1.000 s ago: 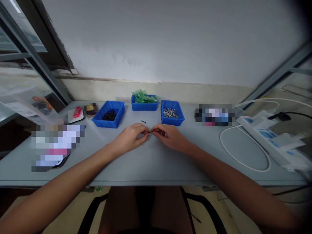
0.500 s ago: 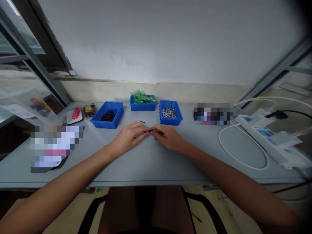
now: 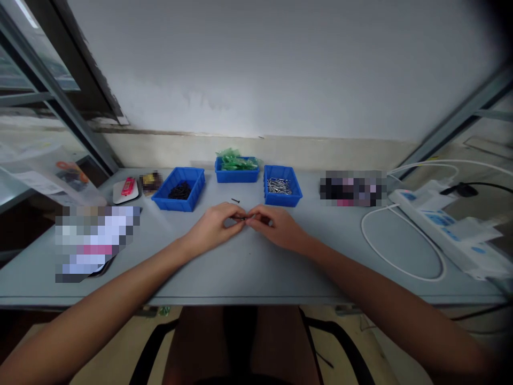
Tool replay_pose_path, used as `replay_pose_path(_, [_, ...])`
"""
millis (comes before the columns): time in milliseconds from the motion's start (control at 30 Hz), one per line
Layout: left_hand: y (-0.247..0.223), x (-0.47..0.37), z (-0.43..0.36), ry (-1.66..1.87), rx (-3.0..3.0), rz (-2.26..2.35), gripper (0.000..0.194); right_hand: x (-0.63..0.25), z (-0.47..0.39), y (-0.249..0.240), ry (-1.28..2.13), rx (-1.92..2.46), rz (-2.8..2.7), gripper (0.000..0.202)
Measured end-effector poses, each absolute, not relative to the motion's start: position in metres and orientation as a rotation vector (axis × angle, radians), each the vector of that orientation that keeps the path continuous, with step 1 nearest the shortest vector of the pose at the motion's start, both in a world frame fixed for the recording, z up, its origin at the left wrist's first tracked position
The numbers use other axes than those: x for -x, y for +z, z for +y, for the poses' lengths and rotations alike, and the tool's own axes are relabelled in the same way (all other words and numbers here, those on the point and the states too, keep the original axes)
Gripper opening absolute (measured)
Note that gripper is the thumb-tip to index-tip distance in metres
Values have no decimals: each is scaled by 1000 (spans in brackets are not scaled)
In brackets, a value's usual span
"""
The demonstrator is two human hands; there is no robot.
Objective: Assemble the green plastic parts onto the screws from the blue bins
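Observation:
My left hand (image 3: 218, 224) and my right hand (image 3: 274, 225) meet fingertip to fingertip over the table. My left hand pinches a dark screw (image 3: 239, 218), and the fingers of my right hand close on something small and silvery at its tip, too small to name. Just behind my hands a loose dark screw (image 3: 235, 200) lies on the table. Dark screws fill part of the left blue tray (image 3: 193, 195); silver screws or pins lie in the right blue tray (image 3: 290, 200). Green plastic pieces are heaped in the middle blue tray (image 3: 236, 177).
A power strip (image 3: 449, 227) with white cables lies at the right. On the left are a pink object (image 3: 128, 185) on a white pad, a clear plastic container (image 3: 52, 171) and a blurred-out item. Another blurred-out item sits behind on the right. The wall closes off the back.
The fingers of my left hand have shifted slightly, and more of the dark screw shows between my hands. The whole view has moved a little.

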State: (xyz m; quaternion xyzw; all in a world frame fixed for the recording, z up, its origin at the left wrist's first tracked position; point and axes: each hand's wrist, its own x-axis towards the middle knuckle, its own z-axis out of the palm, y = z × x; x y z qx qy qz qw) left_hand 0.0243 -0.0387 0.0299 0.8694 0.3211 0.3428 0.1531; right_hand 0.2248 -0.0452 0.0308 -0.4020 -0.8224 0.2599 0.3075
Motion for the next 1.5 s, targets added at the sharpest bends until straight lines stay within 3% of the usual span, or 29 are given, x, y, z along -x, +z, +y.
replay_pose_path(467, [25,-23,-38,877,-2682,903,10,-222,-46,31,681,1075,-2279,27])
replay_pose_path(767, [29,-21,-40,850,-2770,903,16,-225,-43,30,879,1081,-2217,25])
replay_pose_path(1300, [32,-23,-43,617,-2823,863,13,-225,-47,32,585,943,-2270,14])
replay_pose_path(1500, [33,-23,-41,901,-2636,908,13,-230,-45,37,559,997,-2177,16])
